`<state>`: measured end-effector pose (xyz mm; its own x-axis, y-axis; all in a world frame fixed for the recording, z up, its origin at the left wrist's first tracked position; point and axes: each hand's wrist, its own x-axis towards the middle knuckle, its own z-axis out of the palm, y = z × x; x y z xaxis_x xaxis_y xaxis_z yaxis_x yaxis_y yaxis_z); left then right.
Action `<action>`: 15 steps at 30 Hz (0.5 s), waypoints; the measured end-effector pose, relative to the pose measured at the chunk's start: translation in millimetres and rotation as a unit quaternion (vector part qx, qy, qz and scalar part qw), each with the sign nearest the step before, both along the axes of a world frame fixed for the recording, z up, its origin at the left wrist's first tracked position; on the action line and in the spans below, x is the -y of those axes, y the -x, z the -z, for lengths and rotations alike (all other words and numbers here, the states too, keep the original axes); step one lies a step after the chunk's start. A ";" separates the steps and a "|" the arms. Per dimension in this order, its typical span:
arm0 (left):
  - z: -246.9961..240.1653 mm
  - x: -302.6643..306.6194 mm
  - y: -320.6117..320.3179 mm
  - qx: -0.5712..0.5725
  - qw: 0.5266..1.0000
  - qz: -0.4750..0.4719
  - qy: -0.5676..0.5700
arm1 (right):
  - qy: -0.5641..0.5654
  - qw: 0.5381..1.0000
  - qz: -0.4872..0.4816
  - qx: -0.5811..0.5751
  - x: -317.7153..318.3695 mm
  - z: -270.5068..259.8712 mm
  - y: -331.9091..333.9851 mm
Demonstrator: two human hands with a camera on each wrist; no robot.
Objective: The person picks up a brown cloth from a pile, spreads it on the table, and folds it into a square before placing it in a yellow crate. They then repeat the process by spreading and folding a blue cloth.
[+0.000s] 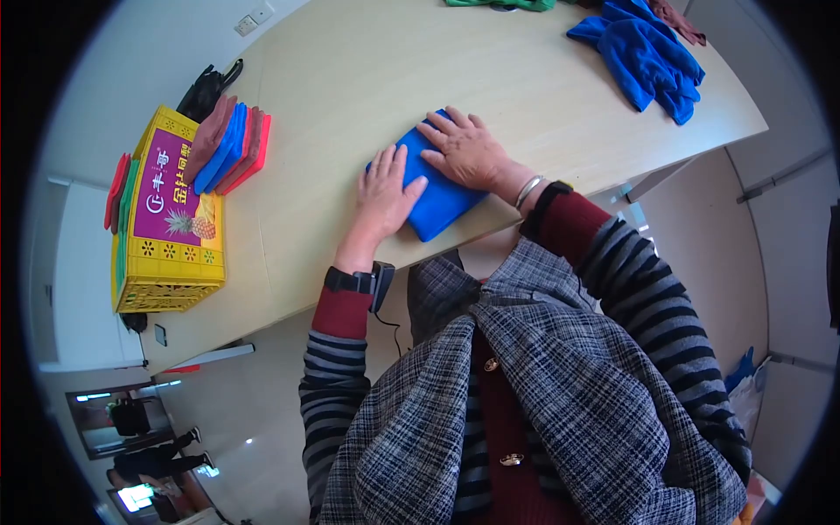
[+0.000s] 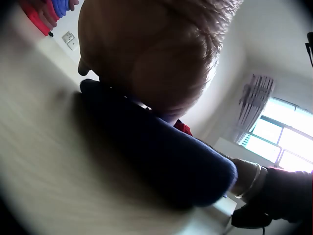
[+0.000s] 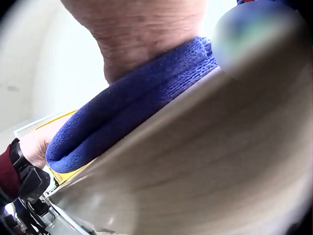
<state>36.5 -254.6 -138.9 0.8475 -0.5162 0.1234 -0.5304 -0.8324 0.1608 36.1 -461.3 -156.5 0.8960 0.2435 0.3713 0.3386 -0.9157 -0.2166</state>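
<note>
A folded blue towel point(image 1: 444, 206) lies near the front edge of the table, a thick flat pad with rounded folds. My left hand point(image 1: 381, 194) rests flat on its left side, fingers straight and pointing away from me. On its far right part lies my right hand point(image 1: 468, 154), palm down with the fingers spread. In the left wrist view the palm is right over the folded towel point(image 2: 161, 147). The right wrist view shows the layered fold of the towel point(image 3: 117, 110) under the heel of the hand.
A yellow crate point(image 1: 171, 296) stands at the table's left, with folded brown, blue and red cloths point(image 1: 229, 149) at its right side and more cloths point(image 1: 121, 197) at its left. Crumpled blue cloth point(image 1: 643, 57) lies far right, green cloth point(image 1: 516, 3) at the far edge. A black bag point(image 1: 206, 92) sits behind the crate.
</note>
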 end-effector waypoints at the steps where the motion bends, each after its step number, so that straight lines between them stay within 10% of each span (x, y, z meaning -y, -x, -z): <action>1: -1.3 -5.9 -9.8 -0.007 1.000 -0.013 0.021 | -0.004 1.000 0.004 -0.001 4.9 -3.8 -1.4; 12: 7.4 -25.3 -17.3 0.002 0.983 -0.074 0.169 | -0.181 0.979 0.056 -0.080 45.5 -8.5 30.3; 15: 12.0 -28.7 -9.7 0.029 0.982 -0.082 0.166 | -0.064 0.998 0.013 0.006 21.6 -16.7 50.1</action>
